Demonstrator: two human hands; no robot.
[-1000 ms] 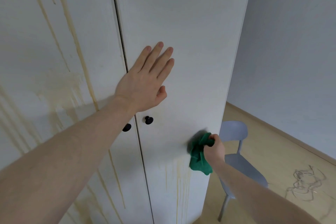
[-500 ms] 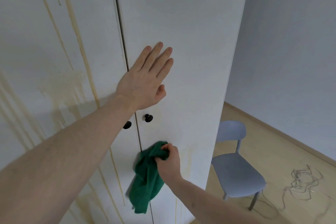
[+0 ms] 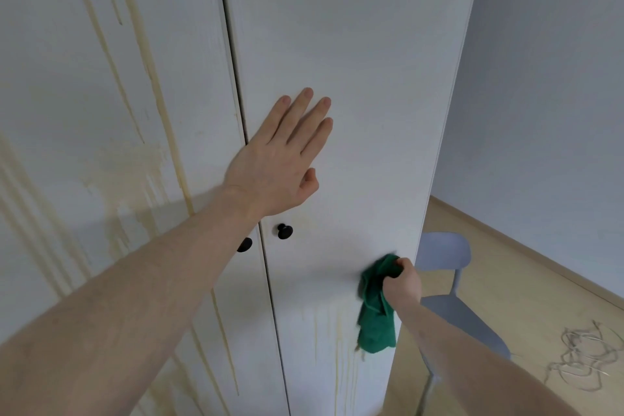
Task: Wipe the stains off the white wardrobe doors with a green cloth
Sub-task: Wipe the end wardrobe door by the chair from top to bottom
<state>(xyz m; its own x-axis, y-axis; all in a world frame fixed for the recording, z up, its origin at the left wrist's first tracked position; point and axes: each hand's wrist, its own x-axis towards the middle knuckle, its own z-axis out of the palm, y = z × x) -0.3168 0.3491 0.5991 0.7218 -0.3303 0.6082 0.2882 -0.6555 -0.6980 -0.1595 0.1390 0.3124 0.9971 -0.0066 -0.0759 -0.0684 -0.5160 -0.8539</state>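
The left hand [image 3: 280, 159] lies flat against the right wardrobe door [image 3: 337, 44] at the centre of the frame, fingers straight and together, holding nothing. The right hand [image 3: 403, 282], lower right of centre, has its fingers curled tight round a bunched green cloth [image 3: 374, 311], which is pressed against the right door near that door's outer edge; the loose end of the cloth hangs down below the fist. Pale yellow streaks [image 3: 337, 348] run down the right door just beside and below the cloth. The left wardrobe door [image 3: 101, 78], in the left half of the frame, carries long yellowish drip lines and a broad smeared patch [image 3: 135, 172]. Two black knobs [image 3: 284, 231] sit either side of the gap between the doors, below the left wrist. A grey chair [image 3: 445, 253] stands on the wooden floor [image 3: 523, 297] behind the right forearm, and a tangle of cord [image 3: 580, 361] lies on the floor at lower right.
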